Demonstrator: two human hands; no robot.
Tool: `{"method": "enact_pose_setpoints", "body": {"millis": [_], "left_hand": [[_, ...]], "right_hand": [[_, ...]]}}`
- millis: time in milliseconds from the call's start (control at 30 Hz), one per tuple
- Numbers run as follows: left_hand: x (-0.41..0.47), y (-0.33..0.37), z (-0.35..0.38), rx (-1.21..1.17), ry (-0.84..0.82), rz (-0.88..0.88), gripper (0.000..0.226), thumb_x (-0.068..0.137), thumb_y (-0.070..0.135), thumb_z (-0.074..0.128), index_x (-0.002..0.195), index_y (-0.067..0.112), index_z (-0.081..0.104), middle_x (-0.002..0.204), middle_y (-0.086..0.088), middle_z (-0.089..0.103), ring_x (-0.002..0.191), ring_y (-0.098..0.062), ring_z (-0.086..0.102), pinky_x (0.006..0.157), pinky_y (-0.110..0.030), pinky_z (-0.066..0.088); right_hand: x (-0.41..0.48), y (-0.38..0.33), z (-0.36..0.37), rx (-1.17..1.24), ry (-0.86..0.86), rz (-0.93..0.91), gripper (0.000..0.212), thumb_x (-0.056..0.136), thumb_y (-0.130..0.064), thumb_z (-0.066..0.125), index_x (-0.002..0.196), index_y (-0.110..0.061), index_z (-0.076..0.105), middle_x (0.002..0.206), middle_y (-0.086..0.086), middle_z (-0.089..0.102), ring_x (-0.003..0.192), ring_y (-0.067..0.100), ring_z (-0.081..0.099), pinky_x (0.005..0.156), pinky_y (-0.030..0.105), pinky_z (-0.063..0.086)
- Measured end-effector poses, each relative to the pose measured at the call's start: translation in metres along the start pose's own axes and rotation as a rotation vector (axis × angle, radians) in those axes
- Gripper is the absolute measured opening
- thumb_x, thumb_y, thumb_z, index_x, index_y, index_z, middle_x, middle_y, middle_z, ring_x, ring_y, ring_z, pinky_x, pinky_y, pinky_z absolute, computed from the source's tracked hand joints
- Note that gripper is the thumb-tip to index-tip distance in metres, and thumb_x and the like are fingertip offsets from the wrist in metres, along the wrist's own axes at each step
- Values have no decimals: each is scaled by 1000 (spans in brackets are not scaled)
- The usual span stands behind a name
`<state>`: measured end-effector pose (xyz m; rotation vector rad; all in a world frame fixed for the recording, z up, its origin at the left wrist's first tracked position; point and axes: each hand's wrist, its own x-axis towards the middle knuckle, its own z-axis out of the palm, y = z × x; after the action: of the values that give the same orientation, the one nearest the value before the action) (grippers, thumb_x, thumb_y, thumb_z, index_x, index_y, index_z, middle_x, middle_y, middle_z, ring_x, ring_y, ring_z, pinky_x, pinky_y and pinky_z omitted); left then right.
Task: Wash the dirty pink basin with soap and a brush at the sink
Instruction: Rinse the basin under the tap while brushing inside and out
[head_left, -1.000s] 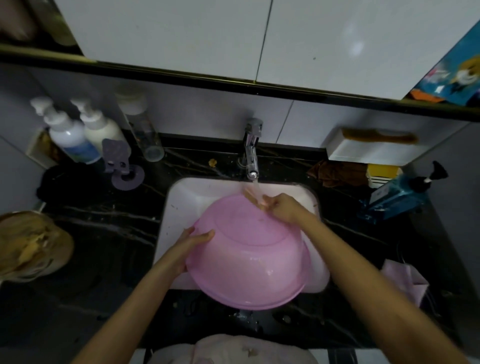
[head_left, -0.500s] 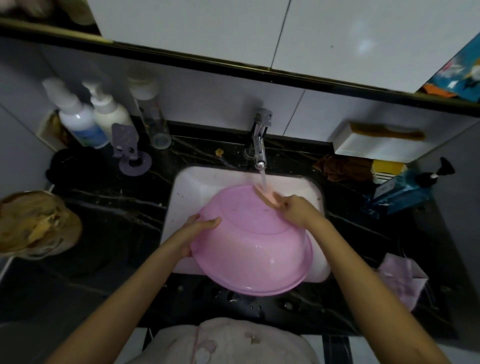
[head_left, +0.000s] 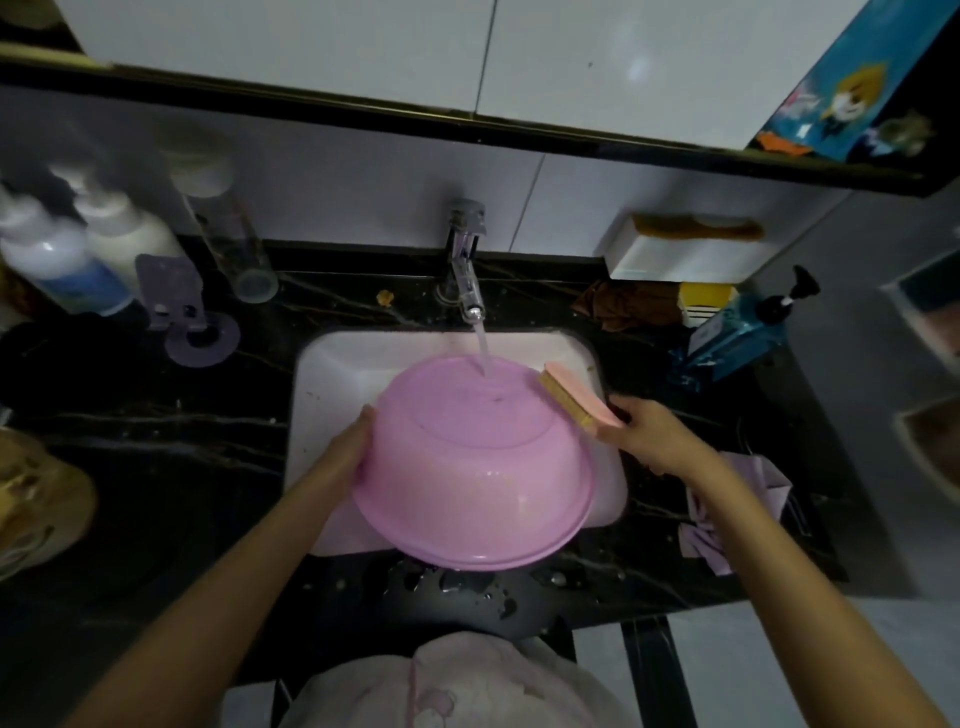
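Note:
The pink basin (head_left: 472, 478) lies upside down and tilted over the white sink (head_left: 332, 374), its base turned up toward me. Water runs from the chrome tap (head_left: 466, 270) onto the far edge of that base. My left hand (head_left: 349, 453) holds the basin's left side, fingers partly hidden behind it. My right hand (head_left: 649, 434) grips a pink-backed scrub brush (head_left: 576, 401) with yellowish bristles, held at the basin's upper right edge with the bristles facing the basin.
The black marble counter (head_left: 171, 452) carries pump bottles (head_left: 78, 260) and a purple holder (head_left: 187, 317) at left, a blue pump bottle (head_left: 743, 327), a brown cloth (head_left: 628, 306) and a pink cloth (head_left: 737, 504) at right. A white wall shelf (head_left: 680, 252) holds a comb.
My right hand left the water stream on the basin's base, moved right, and now holds the scrub brush. The left hand kept its hold on the basin's side.

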<state>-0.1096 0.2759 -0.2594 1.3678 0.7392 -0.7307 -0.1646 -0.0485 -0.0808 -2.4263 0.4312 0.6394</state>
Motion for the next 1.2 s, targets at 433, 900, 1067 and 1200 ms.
{"method": "enact_pose_setpoints", "body": {"millis": [433, 900, 1067, 1200], "left_hand": [[-64, -5, 34, 91, 227, 529, 42, 88, -11, 31, 102, 14, 63, 99, -3, 61, 95, -15, 52, 85, -24, 38], [-49, -8, 30, 20, 250, 507, 41, 93, -3, 35, 125, 3, 59, 124, -12, 61, 114, -26, 56, 106, -37, 40], [-62, -7, 34, -89, 246, 502, 39, 94, -3, 37, 127, 3, 57, 121, -6, 59, 109, -16, 54, 103, -29, 38], [-70, -6, 52, -138, 223, 518, 41, 94, -4, 34, 126, 7, 58, 117, -2, 60, 108, -17, 55, 98, -27, 41]], "right_hand": [[-38, -7, -18, -79, 295, 126, 30, 92, -30, 56, 110, -7, 63, 82, 5, 60, 71, 18, 56, 56, 28, 38], [-53, -37, -24, -122, 372, 71, 34, 91, -32, 57, 117, -12, 61, 90, -1, 59, 68, 8, 53, 50, 23, 34], [-51, -45, -28, -130, 408, 46, 34, 89, -36, 57, 113, -12, 62, 92, 1, 61, 79, 18, 58, 55, 26, 40], [-48, -43, -26, -158, 384, 60, 32, 90, -38, 55, 108, -12, 60, 99, 7, 63, 86, 24, 59, 68, 34, 47]]}}
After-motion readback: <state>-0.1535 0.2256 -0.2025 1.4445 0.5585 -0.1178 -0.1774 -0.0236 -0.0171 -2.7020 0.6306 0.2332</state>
